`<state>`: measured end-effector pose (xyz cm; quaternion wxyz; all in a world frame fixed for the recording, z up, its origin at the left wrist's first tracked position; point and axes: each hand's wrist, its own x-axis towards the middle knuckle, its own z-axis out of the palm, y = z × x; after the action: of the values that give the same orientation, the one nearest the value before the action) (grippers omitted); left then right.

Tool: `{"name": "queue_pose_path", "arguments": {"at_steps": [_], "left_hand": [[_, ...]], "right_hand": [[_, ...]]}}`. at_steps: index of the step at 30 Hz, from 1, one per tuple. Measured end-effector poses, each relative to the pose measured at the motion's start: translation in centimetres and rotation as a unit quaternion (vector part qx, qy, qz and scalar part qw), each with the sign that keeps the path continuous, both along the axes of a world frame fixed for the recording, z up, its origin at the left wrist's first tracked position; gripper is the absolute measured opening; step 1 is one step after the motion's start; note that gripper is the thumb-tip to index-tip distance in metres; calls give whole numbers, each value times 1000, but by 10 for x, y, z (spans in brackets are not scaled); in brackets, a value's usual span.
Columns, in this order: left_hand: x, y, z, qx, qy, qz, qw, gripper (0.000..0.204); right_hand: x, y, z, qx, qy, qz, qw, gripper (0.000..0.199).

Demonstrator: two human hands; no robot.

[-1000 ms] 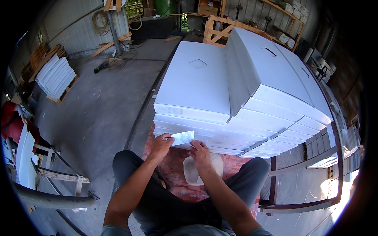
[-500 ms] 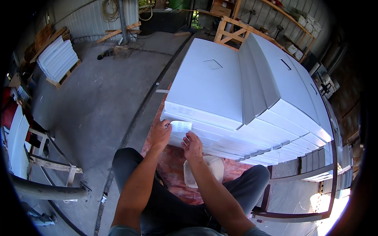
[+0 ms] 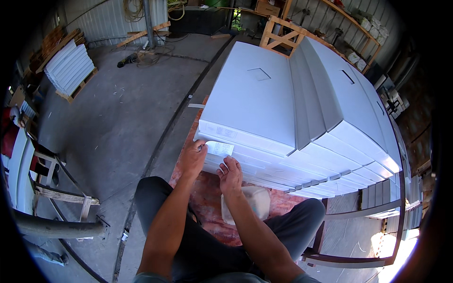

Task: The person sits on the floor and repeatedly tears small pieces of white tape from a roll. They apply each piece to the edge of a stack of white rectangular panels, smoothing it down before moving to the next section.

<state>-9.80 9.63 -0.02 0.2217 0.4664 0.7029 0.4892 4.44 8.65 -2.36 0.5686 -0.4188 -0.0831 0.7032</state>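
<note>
My left hand (image 3: pixel 193 158) pinched the left end of the white label (image 3: pixel 220 148), its long axis lying along the panel stack's (image 3: pixel 255 146) edge; my right hand (image 3: pixel 230 175) pressed open just below it.

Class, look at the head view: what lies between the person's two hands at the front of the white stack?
In the head view, a small white label lies between the left hand and right hand, against the white stack.

White rectangular label (image 3: pixel 220 148) — on stacked white panels (image 3: pixel 264 137)
</note>
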Motion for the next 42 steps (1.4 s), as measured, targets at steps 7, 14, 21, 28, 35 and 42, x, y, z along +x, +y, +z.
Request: {"name": "queue_pose_path", "arguments": {"at_steps": [7, 14, 21, 28, 35, 42], "left_hand": [[0, 9, -7, 14, 11, 13, 1000, 25], [2, 14, -11, 11, 6, 34, 999, 24], [4, 25, -21, -43, 21, 41, 998, 25], [6, 24, -22, -63, 35, 56, 996, 27], [-4, 16, -10, -70, 58, 85, 992, 25], [-20, -15, 9, -66, -31, 168, 983, 27]], "right_hand": [[0, 12, -1, 6, -22, 1, 1000, 30], [-1, 24, 1, -16, -58, 10, 998, 34], [0, 34, 8, -46, -117, 31, 992, 40], [-5, 27, 21, -34, -190, 96, 976, 30], [-41, 62, 13, 285, -330, 183, 881, 26], [-87, 42, 51, 353, -383, 319, 792, 32]]}}
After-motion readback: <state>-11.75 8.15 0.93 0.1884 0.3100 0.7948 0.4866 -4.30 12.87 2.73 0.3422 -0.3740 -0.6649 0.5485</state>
